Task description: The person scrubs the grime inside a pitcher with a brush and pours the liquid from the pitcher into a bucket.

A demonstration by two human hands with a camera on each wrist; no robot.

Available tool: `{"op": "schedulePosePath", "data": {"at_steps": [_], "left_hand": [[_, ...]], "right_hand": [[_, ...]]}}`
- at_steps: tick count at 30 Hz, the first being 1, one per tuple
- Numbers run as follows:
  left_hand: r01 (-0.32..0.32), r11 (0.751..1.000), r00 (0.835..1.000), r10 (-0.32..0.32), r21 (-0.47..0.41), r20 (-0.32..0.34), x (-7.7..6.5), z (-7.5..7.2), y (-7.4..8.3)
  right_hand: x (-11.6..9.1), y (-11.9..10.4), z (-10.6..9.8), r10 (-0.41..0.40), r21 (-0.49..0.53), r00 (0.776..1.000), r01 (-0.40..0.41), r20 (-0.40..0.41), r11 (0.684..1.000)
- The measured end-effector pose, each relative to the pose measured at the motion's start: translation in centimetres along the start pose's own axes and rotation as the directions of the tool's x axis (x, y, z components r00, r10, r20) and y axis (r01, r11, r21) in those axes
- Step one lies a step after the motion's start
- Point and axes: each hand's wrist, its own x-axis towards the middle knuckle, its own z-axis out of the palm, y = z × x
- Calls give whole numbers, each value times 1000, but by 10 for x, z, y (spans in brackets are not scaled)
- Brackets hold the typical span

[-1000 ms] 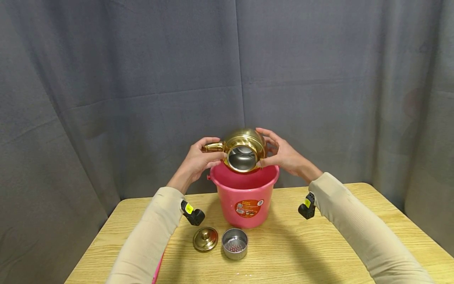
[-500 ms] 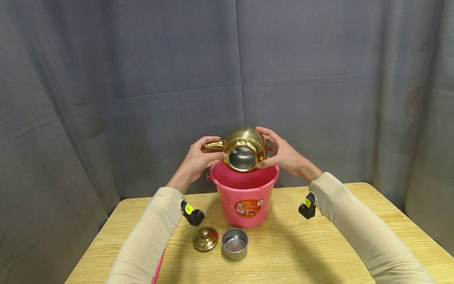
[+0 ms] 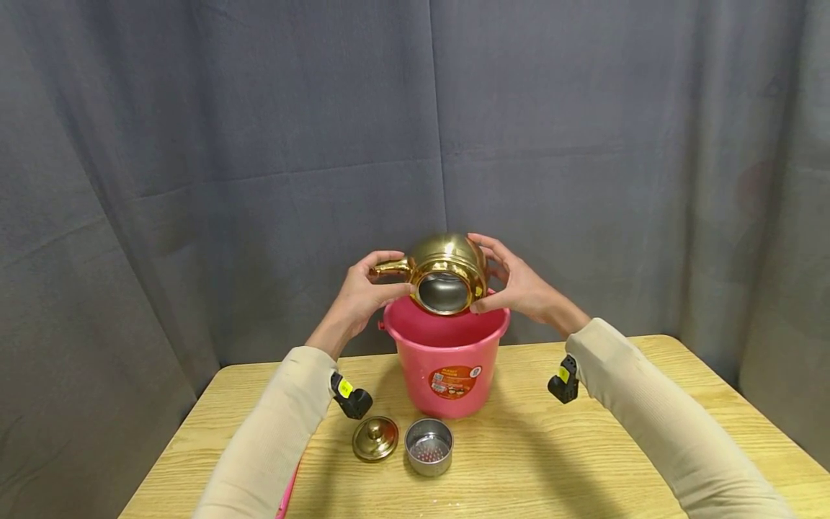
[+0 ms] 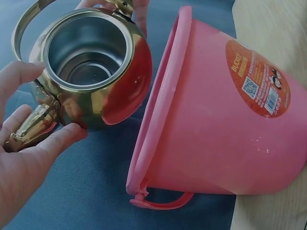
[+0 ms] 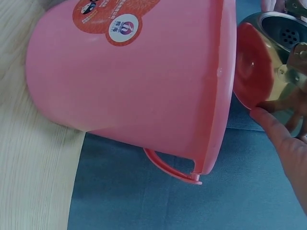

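A gold teapot (image 3: 447, 249) is tipped above the pink bucket (image 3: 415, 360), its round mouth facing me and showing a bare metal inside. My left hand (image 3: 358, 295) grips it around the spout, with the thumb near the mouth's edge. On the other side, my right hand (image 3: 524, 290) holds the rounded body between thumb and fingers. The left wrist view shows the spout (image 4: 36, 124) between the left fingers and the curved handle (image 4: 21, 31) beyond. In the right wrist view, small holes (image 5: 289, 37) appear inside the pot wall.
On the wooden table (image 3: 538, 447), a gold lid (image 3: 376, 438) lies in front of the bucket. Beside it stands a metal strainer cup (image 3: 429, 448) with a perforated bottom. A thin pink object (image 3: 287, 496) is partly hidden by the left sleeve. Grey curtain (image 3: 324, 144) hangs behind.
The teapot has tipped slightly further, its mouth turning more downward. Both hands keep their grip in nearly the same place. The lid, strainer cup and bucket stay put.
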Motion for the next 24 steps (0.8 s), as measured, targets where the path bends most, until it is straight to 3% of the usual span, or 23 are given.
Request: {"op": "schedulePosePath", "data": {"at_steps": [8, 15, 24], "left_hand": [[-34, 999, 999, 34, 23, -2, 1, 1, 0], [-20, 998, 1000, 21, 56, -12, 1, 1, -2], [-9, 1000, 1000, 9, -2, 20, 0, -1, -5]], "right_hand": [[-1, 0, 1, -23, -37, 1000, 23, -5, 999], [-1, 2, 0, -38, -65, 999, 38, -3, 997], [-2, 5, 2, -32, -101, 999, 31, -7, 994]]}}
